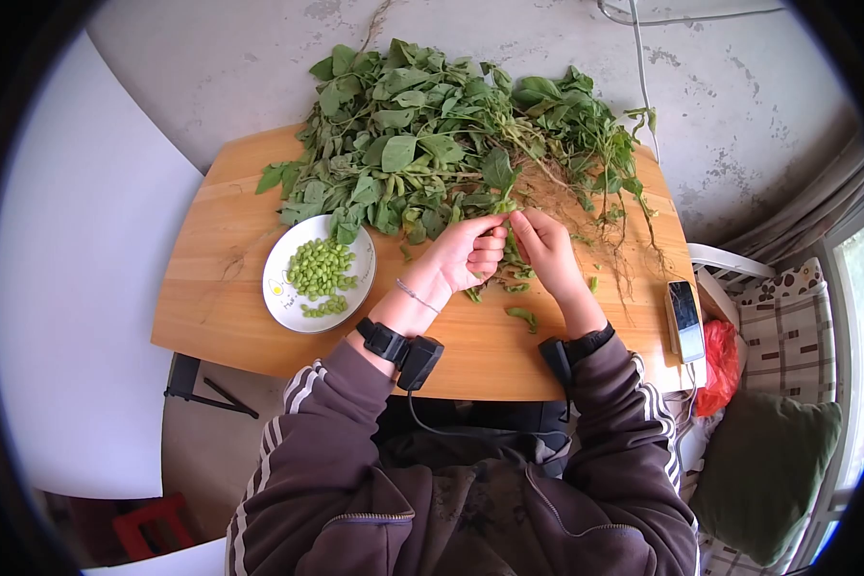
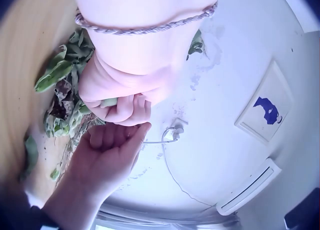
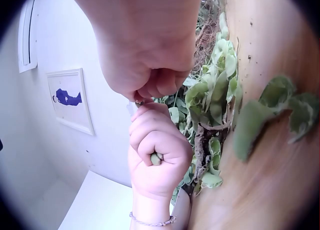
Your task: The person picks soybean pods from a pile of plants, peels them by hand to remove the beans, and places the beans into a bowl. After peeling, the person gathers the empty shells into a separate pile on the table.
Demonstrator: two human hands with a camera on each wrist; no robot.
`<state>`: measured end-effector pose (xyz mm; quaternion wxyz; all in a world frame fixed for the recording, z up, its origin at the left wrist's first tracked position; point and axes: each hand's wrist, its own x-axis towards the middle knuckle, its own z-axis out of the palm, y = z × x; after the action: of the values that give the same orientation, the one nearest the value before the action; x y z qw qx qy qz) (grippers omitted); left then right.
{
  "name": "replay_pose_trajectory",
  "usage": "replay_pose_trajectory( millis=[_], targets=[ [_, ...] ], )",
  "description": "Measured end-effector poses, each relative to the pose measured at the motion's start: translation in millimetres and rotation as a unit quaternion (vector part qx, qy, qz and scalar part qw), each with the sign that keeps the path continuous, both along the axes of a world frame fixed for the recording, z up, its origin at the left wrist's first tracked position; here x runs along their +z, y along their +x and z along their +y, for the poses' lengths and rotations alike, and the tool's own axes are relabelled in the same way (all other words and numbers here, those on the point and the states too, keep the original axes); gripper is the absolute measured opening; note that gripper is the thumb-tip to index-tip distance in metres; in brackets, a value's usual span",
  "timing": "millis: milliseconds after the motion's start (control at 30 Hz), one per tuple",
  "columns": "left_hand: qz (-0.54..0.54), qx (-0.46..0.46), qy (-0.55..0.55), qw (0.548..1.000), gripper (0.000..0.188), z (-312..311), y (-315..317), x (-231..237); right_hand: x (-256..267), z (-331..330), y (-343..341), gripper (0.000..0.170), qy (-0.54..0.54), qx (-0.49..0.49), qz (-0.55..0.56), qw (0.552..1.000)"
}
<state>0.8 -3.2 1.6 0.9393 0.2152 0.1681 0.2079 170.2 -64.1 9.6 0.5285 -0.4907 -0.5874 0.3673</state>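
Dark jacket sleeves [image 1: 322, 418] lie nearest the head camera, at 6 o'clock, and my two hands meet at the fingertips over the table [image 1: 202, 288]. My left hand [image 1: 468, 257] is curled into a loose fist around green beans [image 3: 156, 159], which show in the crook of its fingers. My right hand [image 1: 547, 242] has its fingers bent in, and the thumb pinches a small bit [image 3: 139, 104] against them, probably the tip of a bean pod, though the fingers hide most of it. Just beyond the hands, from 10 to 1 o'clock, leafy bean plants [image 1: 398, 154] are heaped, with pods among their leaves and thin roots trailing at 2 o'clock. At 9 o'clock a white plate [image 1: 276, 252] holds a mound of shelled beans [image 1: 319, 267]; near 6 o'clock a loose green pod [image 1: 521, 318] lies on the wood, and at 4 o'clock there is a phone [image 1: 683, 312]. I judge a pod to be very light, its skin soft but a little leathery, best taken by the tip with its seam under my thumb. The beans should be firm, smooth and slippery enough to shoot away under a hard squeeze, so a cupped palm suits them.
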Motion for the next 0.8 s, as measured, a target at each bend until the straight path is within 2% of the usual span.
replay_pose_trajectory(
  millis=[133,167,233,267,333,367,467,567,667,800],
  targets=[
    [-0.014,-0.042,-0.054,0.998,0.032,4.4,-2.6,-1.1,-0.8,-0.3,0.7,0.033,0.043,-0.007,-0.047,0.998],
    [-0.003,-0.020,-0.024,1.000,0.032,3.2,-2.0,-1.2,-1.3,0.1,0.7,0.034,0.049,-0.008,-0.055,0.997],
    [0.017,0.024,0.036,0.999,0.034,-2.1,0.6,-0.4,-2.6,2.7,-3.5,0.034,-0.013,-0.021,0.008,1.000],
    [0.069,0.064,0.123,0.988,0.033,-3.1,1.0,0.6,-3.5,4.0,-4.8,0.035,-0.044,-0.027,0.040,0.998],
    [0.169,0.140,0.291,0.931,0.032,-7.7,0.9,11.2,-5.8,6.0,-2.0,0.035,-0.087,-0.027,0.146,0.985],
    [0.169,0.169,0.310,0.920,0.030,-10.2,0.9,15.6,-6.6,6.9,0.5,0.035,-0.108,-0.027,0.199,0.974],
    [0.159,0.241,0.387,0.875,0.034,-11.9,1.5,17.9,-5.8,8.3,14.0,0.036,-0.100,0.016,0.266,0.959],
    [0.184,0.268,0.394,0.860,0.033,-10.1,3.6,15.5,-0.4,6.0,6.2,0.039,-0.075,-0.046,0.146,0.985],
    [0.205,0.268,0.400,0.852,0.030,-8.6,0.0,11.8,-5.7,8.2,4.6,0.042,-0.001,-0.077,-0.001,0.997],
    [0.201,0.252,0.447,0.834,0.024,-3.0,-5.9,13.1,4.0,3.3,7.6,0.036,-0.072,-0.064,0.097,0.991]
  ],
)
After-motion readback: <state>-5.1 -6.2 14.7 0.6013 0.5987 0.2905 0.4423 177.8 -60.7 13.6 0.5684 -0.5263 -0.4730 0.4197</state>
